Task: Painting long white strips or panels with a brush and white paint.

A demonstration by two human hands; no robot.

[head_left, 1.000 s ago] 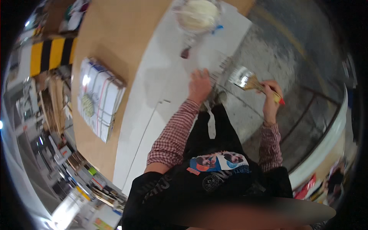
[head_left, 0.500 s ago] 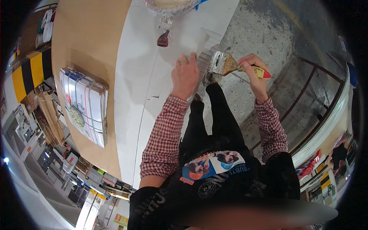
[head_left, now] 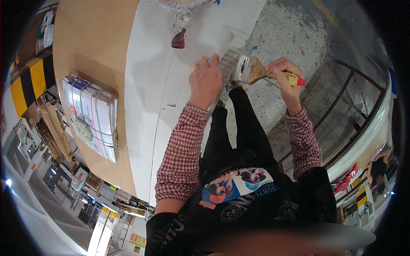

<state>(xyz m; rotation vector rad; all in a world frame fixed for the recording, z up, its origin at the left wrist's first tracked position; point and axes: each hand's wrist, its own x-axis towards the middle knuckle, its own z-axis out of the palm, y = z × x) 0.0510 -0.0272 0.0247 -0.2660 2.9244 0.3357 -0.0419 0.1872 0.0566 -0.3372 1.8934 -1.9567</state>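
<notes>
Head view — left hand [head_left: 206,81] flat on white sheet [head_left: 158,85], right hand [head_left: 284,72] grip clamped on paintbrush [head_left: 267,73].

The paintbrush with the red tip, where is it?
In the head view, upper right, the wooden-handled paintbrush with the red tip is in the right hand, its bristles beside the white board's edge, near the left hand.

Bright, even light; strong fisheye edge-bending

Left hand [head_left: 206,81] flat on broad white paper sheet [head_left: 158,85], near its right edge. Right hand [head_left: 284,74] just beyond, gripping wide bristle paintbrush [head_left: 265,73]. Strapped stack of printed sheets [head_left: 92,115] on brown tabletop [head_left: 94,38], far left.
</notes>
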